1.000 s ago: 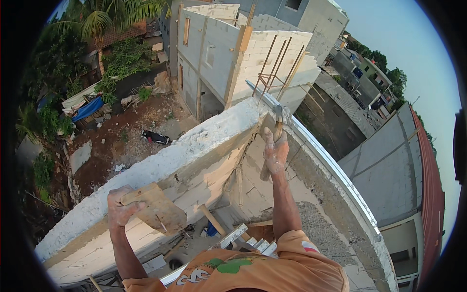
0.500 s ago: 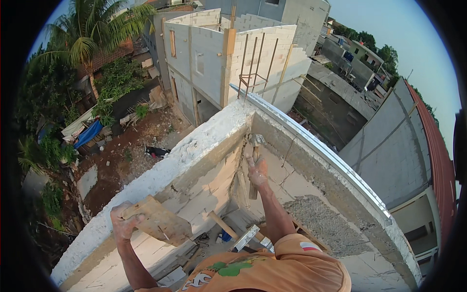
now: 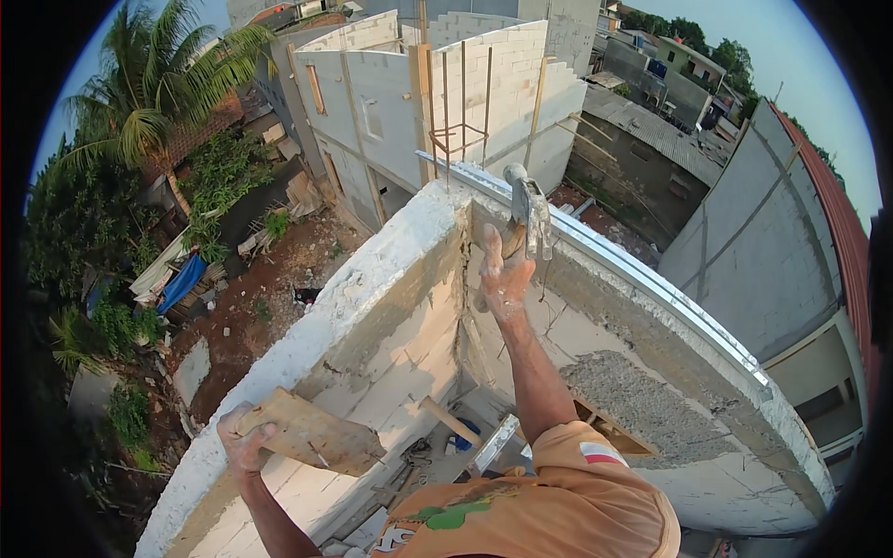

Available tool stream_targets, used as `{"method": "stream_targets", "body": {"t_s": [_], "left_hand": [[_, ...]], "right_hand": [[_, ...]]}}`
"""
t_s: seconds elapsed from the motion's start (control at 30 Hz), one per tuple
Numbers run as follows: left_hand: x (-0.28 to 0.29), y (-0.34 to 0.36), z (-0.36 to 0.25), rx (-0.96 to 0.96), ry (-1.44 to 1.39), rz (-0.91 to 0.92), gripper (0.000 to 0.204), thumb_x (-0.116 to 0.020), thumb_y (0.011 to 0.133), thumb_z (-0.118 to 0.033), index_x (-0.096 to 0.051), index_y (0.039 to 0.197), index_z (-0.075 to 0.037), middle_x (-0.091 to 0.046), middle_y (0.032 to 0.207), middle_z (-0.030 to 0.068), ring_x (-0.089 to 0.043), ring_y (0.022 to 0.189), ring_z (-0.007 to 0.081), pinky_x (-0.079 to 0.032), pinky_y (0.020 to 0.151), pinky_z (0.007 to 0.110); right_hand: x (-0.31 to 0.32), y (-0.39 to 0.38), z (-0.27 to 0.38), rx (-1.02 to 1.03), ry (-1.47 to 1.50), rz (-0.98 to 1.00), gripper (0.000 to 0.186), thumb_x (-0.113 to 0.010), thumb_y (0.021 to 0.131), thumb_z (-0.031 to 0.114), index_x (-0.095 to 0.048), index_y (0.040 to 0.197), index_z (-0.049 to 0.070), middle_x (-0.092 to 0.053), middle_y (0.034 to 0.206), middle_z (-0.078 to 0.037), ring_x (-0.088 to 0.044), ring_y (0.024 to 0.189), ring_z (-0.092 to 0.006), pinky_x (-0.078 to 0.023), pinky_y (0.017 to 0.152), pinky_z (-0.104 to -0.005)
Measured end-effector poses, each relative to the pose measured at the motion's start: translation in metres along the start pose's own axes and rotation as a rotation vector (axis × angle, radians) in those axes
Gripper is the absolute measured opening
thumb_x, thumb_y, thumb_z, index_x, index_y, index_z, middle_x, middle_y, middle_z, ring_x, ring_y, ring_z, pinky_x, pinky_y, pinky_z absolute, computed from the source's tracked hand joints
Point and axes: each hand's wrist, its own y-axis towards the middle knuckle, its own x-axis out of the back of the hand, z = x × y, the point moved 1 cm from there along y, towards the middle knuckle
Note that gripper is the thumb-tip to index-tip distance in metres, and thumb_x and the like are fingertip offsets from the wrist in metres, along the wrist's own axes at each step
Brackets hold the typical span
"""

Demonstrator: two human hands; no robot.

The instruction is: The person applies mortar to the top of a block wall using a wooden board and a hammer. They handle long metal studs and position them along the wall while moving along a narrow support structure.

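My right hand (image 3: 507,286) is closed round the handle of a claw hammer (image 3: 531,212), whose metal head is raised near the inner corner where two walls meet. In my left hand (image 3: 244,439) is the end of a short wooden board (image 3: 316,433) with a nail sticking out of it. That hand is by the rough white top of the left wall (image 3: 316,325), the board hanging over the inner side. Beyond the hammer, a shiny metal channel (image 3: 642,268) runs along the right wall's outer edge.
Bare rebar (image 3: 465,116) stands up at the corner. Inside the walls are a wooden stick (image 3: 450,420) and clutter far below. Outside the left wall the drop ends at bare earth (image 3: 251,316). A pale block building (image 3: 484,74) stands beyond, with a palm (image 3: 149,102) at left.
My right hand has lifted the hammer up and away from the inner corner, turning its head. The left hand still grips the board, and the view has shifted slightly.
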Motion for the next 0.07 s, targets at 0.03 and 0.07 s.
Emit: {"method": "stream_targets", "body": {"t_s": [0.03,0.07], "left_hand": [[0.001,-0.001,0.002,0.007,0.015,-0.008,0.042,-0.079,0.060,-0.036,-0.053,0.061,-0.003,-0.046,0.061,-0.0015,-0.040,0.057,0.0112,-0.029,0.052,0.029],[0.001,-0.001,0.004,-0.008,0.023,-0.023,0.043,-0.079,0.060,-0.037,-0.053,0.061,-0.003,-0.045,0.061,-0.0015,-0.039,0.057,0.0115,-0.028,0.052,0.029]], "right_hand": [[-0.010,-0.013,-0.010,-0.015,-0.043,0.078,0.046,-0.067,0.091,0.033,-0.054,0.116,-0.003,-0.063,0.072,-0.009,-0.059,0.065,-0.0111,-0.046,0.058,-0.0297],[-0.022,-0.028,-0.020,-0.108,-0.106,0.164,0.051,-0.068,0.089,0.034,-0.053,0.120,-0.002,-0.069,0.079,-0.017,-0.067,0.073,-0.0150,-0.051,0.068,-0.0307]]}}
